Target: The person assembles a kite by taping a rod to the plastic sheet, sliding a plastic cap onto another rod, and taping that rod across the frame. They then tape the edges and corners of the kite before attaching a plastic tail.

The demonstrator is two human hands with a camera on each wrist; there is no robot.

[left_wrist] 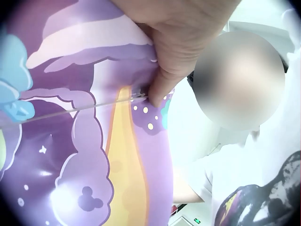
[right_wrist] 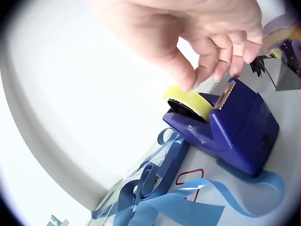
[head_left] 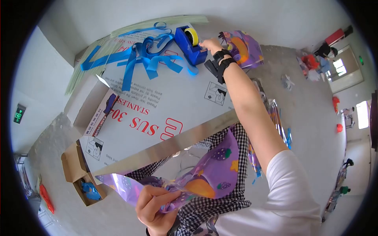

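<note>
My left hand (head_left: 155, 208) pinches a glossy purple printed film (head_left: 201, 177), with fruit and star pictures, near its lower edge. The left wrist view shows the thumb pressed onto the film (left_wrist: 84, 155). My right hand (right_wrist: 193, 42) is over a blue tape dispenser (right_wrist: 244, 127), its thumb and index finger close together by the yellow tape roll (right_wrist: 190, 101). I cannot tell whether a strip of tape is between those fingertips. In the head view, the right hand (head_left: 211, 46) reaches across to the dispenser (head_left: 193, 53).
Blue ribbon (head_left: 151, 59) lies tangled beside the dispenser on the printed sheet-covered table (head_left: 173, 102). Pale thin strips (head_left: 94, 57) line its far edge. An opened box (head_left: 92, 106) sits at the left; a cardboard box (head_left: 84, 181) is below. Another purple printed item (head_left: 246, 49) is beyond the right hand.
</note>
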